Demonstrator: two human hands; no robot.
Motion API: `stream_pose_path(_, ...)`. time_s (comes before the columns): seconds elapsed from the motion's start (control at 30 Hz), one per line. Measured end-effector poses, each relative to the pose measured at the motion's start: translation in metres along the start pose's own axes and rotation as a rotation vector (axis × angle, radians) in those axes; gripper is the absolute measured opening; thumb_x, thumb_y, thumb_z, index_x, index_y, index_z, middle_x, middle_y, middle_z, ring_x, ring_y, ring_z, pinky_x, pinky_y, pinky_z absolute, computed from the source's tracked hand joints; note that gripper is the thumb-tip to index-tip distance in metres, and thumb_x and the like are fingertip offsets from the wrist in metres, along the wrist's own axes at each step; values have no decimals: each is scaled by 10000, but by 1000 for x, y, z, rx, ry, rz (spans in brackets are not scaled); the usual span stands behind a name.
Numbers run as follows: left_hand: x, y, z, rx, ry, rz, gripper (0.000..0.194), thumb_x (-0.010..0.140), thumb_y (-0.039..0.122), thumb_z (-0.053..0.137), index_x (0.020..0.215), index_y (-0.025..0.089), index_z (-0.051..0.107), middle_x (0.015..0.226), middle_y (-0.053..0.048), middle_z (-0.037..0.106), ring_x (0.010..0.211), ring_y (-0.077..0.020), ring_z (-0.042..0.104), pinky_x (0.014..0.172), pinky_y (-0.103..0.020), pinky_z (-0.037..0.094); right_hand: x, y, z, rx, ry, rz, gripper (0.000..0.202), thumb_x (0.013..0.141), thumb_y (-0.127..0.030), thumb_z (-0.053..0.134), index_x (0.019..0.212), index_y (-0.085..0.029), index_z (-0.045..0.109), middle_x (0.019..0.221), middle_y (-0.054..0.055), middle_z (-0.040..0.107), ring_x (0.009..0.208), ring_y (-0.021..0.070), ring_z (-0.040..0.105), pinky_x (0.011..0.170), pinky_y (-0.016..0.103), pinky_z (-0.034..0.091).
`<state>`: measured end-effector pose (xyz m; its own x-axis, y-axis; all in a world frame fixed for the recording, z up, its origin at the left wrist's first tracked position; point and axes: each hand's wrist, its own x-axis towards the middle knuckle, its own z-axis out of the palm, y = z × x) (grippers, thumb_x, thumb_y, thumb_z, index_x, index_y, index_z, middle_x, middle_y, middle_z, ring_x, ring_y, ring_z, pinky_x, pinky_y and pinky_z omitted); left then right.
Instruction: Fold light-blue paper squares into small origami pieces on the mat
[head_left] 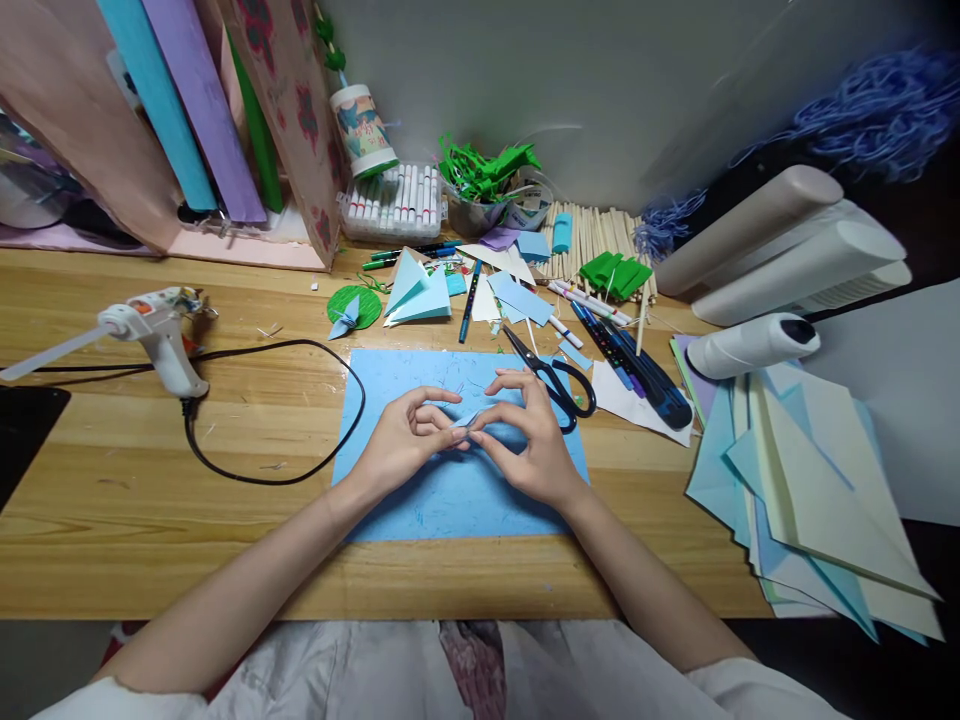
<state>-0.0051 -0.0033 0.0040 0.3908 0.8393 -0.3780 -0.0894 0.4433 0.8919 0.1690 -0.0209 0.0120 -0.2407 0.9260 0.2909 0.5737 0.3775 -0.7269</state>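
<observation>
Over a blue sheet (450,510) on the wooden table, my left hand (409,430) and my right hand (529,435) meet at a small piece of folded blue paper (466,420). Thumb and fingers of both hands pinch it from either side, and the fingertips cover much of it. Black-handled scissors (559,385) lie partly on the sheet's upper right corner, just beyond my right hand. Up and to the left, a small folded blue paper shape (346,318) rests on a green disc (364,303).
At left stands a glue gun (161,330), its black cord looping toward the sheet. Pens, paper scraps and a box of markers (394,205) fill the back. A black-and-blue utility knife (660,385) lies at right, near a stack of coloured paper (825,480) and white rolls (810,265).
</observation>
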Motion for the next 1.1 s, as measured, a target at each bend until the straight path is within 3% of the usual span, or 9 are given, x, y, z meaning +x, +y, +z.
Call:
stream_pose_path(0.17,1,1,0,25,-30,12,458,630,250,721,1027,139,522,637,4,640,666,-163,659,633,-245,504,-1,1,1,114,20,86,47,727,-183,627,721,-224,606,1030,47,479,1093,237,436,977,441,310)
stream_pose_path(0.27,0,3,0,8,-5,30,445,632,252,722,1010,145,512,638,8,640,679,-165,660,642,-247,501,-3,3,8,233,178,213,188,673,-234,688,790,-216,543,988,44,469,1008,210,473,925,391,365)
stream_pose_path(0.33,-1,5,1,-29,5,38,431,637,254,719,996,149,504,635,15,634,689,-166,662,660,-255,502,-4,4,14,431,241,338,309,644,-282,711,835,-220,475,893,22,473,849,168,517,784,323,448)
stream_pose_path(0.43,-2,5,3,-69,7,36,413,644,255,715,976,151,494,632,23,621,683,-160,660,662,-252,499,-3,2,18,757,51,522,287,677,-358,673,794,-210,456,704,-28,471,555,98,475,504,226,433)
stream_pose_path(0.5,-2,5,4,-66,21,35,397,648,252,712,961,152,487,623,32,606,659,-151,655,626,-231,490,-2,-1,18,850,-35,574,254,697,-377,649,721,-195,474,622,-43,469,485,82,442,448,211,399)
stream_pose_path(0.7,-3,3,7,-35,50,58,366,659,223,704,922,173,453,604,52,594,611,-124,643,551,-181,449,-5,-4,20,885,30,579,216,704,-331,651,677,-181,498,596,-38,492,497,85,455,454,207,393)
stream_pose_path(0.9,-2,0,8,-71,2,32,374,659,197,698,938,168,451,615,50,600,649,-126,649,621,-208,476,-9,0,23,860,102,545,179,736,-245,616,654,-181,471,573,-58,441,485,72,427,456,195,353)
stream_pose_path(1.1,-1,-5,10,15,-16,33,287,711,211,636,958,136,510,627,38,550,589,-105,611,594,-222,480,-9,1,26,802,40,539,183,771,-271,576,671,-187,448,546,-68,411,467,71,396,449,194,326)
